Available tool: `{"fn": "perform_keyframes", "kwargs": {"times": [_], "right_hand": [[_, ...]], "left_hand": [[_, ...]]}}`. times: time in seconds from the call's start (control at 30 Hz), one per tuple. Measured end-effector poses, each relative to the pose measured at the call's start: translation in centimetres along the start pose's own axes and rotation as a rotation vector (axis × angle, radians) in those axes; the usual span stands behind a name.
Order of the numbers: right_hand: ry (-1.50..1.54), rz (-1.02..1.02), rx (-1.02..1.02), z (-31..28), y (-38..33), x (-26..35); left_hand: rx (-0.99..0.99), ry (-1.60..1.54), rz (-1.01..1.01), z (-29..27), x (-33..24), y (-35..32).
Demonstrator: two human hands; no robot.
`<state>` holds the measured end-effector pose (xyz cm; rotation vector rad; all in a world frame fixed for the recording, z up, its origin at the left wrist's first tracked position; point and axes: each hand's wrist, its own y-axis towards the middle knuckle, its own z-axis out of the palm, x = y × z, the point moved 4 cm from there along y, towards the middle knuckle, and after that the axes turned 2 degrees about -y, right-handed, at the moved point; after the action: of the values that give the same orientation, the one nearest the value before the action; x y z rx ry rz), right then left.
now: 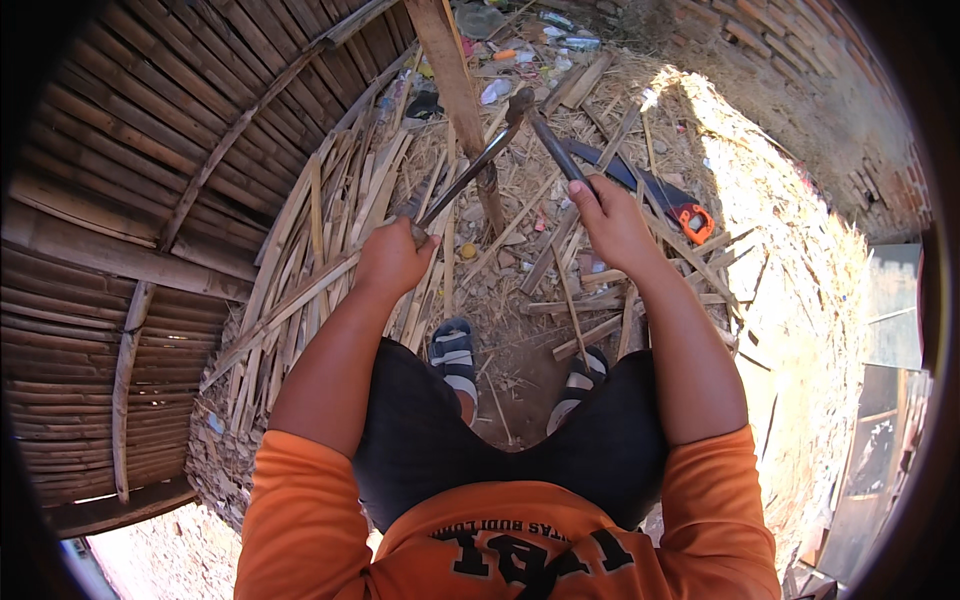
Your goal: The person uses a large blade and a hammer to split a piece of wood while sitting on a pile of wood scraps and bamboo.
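My left hand [393, 260] is closed round the near end of a long, narrow metal tool [470, 178]. It slants up and away to the right; I cannot make out whether it is a blade or a bar. In my right hand [612, 222] is the dark handle of a hammer [556, 146], slanting up and left. The hammer's rusty head [520, 103] is at the tool's far end; whether they touch is unclear. Just beyond them stands a tilted wooden post [455, 75]. To the right, a handsaw [645, 188] with an orange-and-black grip lies on the debris.
Split wooden strips [290, 290] are piled on the left, beside a bamboo slat wall [140, 130]. Loose sticks [600, 305] lie before my sandalled feet [455, 350]. Plastic litter [570, 42] is scattered at the back. A brick wall [780, 45] rises at the far right.
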<state>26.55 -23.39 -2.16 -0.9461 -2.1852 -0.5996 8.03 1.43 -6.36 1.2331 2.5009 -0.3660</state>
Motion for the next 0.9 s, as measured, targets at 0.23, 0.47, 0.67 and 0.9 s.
{"fn": "perform_keyframes", "kwargs": {"times": [0.23,0.47,0.67,0.9], "right_hand": [[0.228,-0.009,-0.076,-1.5,-0.1,3.5],[0.066,0.047,0.051,0.0,-0.4,0.6],[0.104,-0.077,-0.060,-1.5,-0.9,2.2],[0.142,0.044,0.039,-1.0,-1.1,2.1]], "left_hand": [[-0.011,0.021,0.012,0.4,1.0,-0.1],[-0.032,0.048,0.099,1.0,-0.2,0.0],[0.004,0.032,0.047,1.5,0.1,-0.5],[-0.023,0.055,0.079,1.3,-0.5,-0.4]]}}
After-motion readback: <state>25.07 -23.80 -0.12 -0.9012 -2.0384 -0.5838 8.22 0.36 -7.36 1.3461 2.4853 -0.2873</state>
